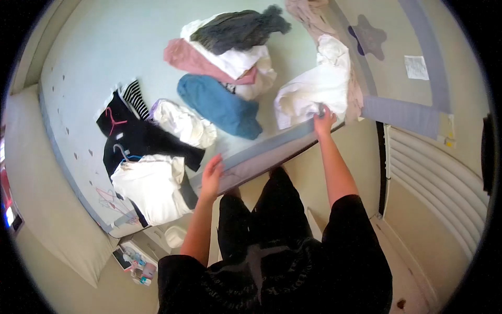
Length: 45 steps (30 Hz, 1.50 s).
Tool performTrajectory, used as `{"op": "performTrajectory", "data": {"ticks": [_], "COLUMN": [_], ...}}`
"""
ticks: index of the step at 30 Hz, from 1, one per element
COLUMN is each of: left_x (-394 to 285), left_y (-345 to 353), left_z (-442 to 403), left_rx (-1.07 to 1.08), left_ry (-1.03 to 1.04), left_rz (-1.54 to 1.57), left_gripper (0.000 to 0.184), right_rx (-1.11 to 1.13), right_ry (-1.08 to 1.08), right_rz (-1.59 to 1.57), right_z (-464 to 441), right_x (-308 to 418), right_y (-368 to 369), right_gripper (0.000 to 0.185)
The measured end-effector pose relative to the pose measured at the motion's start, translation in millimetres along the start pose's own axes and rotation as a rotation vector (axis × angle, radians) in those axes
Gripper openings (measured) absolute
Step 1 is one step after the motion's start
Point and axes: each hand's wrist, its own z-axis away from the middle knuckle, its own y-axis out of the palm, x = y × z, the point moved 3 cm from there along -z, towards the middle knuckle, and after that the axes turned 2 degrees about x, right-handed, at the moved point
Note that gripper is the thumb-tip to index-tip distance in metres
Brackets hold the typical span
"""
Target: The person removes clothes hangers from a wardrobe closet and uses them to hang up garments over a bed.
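My right hand (324, 123) is closed on the near edge of a white garment (314, 91) at the right side of the bed. A small greyish bit shows at its fingertips; I cannot make out what it is. My left hand (212, 175) hovers by the bed's front edge with fingers loosely stretched and nothing in them. Nearest to it lies a black garment (151, 138). A white shirt (151, 186) with a blue hanger (123, 153) at its neck overlaps the black one. Just beyond my left hand are a crumpled white garment (183, 123) and a blue garment (219, 104).
At the back, a dark grey garment (240, 31) lies over white and pink clothes (188, 60). A pink hanger (112, 121) rests on the black garment. A padded rail with a star (368, 36) borders the right side; a white radiator (434, 178) stands below.
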Motion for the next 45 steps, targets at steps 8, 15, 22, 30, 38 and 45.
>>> {"op": "performTrajectory", "data": {"ticks": [8,15,22,30,38,45], "left_x": [-12,-47,-114,-143,-128,-121], "left_y": [155,207,232,170,49,-37], "left_z": [-50,-55,-29,7,96,175], "left_rx": [0.118,0.202,0.268,-0.012,-0.010,0.098], "left_ry": [-0.048,0.000,0.030,-0.155,-0.069,0.031], "left_rz": [-0.058,-0.130,0.092,0.498,0.845,0.867], "left_gripper": [0.038,0.042,0.057,0.036,0.049,0.060], "right_rx": [-0.143,-0.170,-0.065,0.516,0.513,1.394], "right_ry": [0.223,-0.057,-0.848,-1.265,-0.769,0.090], "right_rz": [-0.360,-0.116,-0.265,-0.497,-0.557,-1.125], "right_z": [-103,-85,50,204,215,303], "right_x": [-38,1,124,209,210,281], "right_y": [-46,-79,-107,-144,-101,-40], "right_gripper": [0.075,0.038,0.032,0.022,0.025,0.033]}}
